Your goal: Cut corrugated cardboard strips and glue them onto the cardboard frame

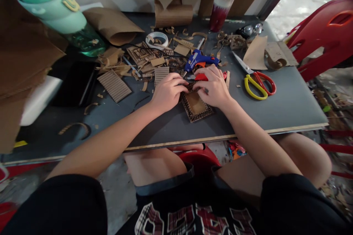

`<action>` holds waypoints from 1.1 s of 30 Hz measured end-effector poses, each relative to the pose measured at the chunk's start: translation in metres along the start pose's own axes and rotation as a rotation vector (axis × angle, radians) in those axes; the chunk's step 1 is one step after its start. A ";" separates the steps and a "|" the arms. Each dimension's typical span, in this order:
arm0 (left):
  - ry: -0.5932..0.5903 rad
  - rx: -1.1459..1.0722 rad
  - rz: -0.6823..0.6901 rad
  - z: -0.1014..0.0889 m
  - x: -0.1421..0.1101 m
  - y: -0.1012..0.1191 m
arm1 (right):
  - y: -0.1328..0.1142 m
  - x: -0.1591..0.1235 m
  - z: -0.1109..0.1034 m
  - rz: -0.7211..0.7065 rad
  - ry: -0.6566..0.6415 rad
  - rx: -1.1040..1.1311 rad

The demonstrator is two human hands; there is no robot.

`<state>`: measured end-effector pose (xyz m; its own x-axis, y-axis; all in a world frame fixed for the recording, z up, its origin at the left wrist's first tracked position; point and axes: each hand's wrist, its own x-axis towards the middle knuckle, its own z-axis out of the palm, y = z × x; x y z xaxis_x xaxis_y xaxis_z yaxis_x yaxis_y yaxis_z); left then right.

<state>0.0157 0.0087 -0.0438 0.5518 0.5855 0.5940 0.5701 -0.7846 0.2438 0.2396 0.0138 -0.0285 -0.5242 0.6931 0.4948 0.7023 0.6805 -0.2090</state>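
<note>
A small rectangular cardboard frame (pixel 198 104) with raised corrugated walls lies on the table in front of me. My left hand (pixel 169 91) has its thumb and fingers closed at the far left part of the frame. At its far right part, the bent fingers of my right hand (pixel 215 87) press on the wall. My fingers hide most of the frame's far edge. Just beyond my hands rests a blue glue gun (pixel 199 58) with an orange trigger. A red tool (pixel 202 77) lies partly covered by my right hand. Left of it is a piece of corrugated cardboard (pixel 161 74).
Scissors (pixel 255 80) with yellow and red handles lie on the right. Cardboard scraps and a white tape roll (pixel 157 39) spread across the back. A green bottle (pixel 63 18), a black phone-like slab (pixel 74 83) and a drink cup (pixel 224 0) stand or lie around them.
</note>
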 end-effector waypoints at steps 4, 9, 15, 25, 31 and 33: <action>-0.011 -0.003 -0.011 0.001 0.000 -0.001 | -0.001 0.000 0.001 0.038 -0.019 0.011; -0.034 -0.003 -0.008 0.001 -0.002 -0.003 | -0.001 0.000 0.001 0.038 -0.029 0.018; -0.044 0.031 0.004 0.000 -0.003 -0.006 | -0.001 -0.001 0.003 0.041 -0.012 0.040; -0.057 0.013 -0.028 -0.002 -0.002 -0.006 | -0.001 -0.001 0.005 0.048 -0.003 0.037; -0.116 -0.025 -0.077 -0.003 0.001 -0.004 | -0.002 -0.001 0.005 0.063 0.002 0.051; -0.115 -0.035 -0.050 -0.003 0.001 -0.004 | -0.003 -0.001 0.005 0.061 0.013 0.057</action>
<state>0.0121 0.0121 -0.0417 0.5904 0.6420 0.4890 0.5783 -0.7592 0.2986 0.2359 0.0123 -0.0332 -0.4748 0.7305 0.4909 0.7039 0.6500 -0.2865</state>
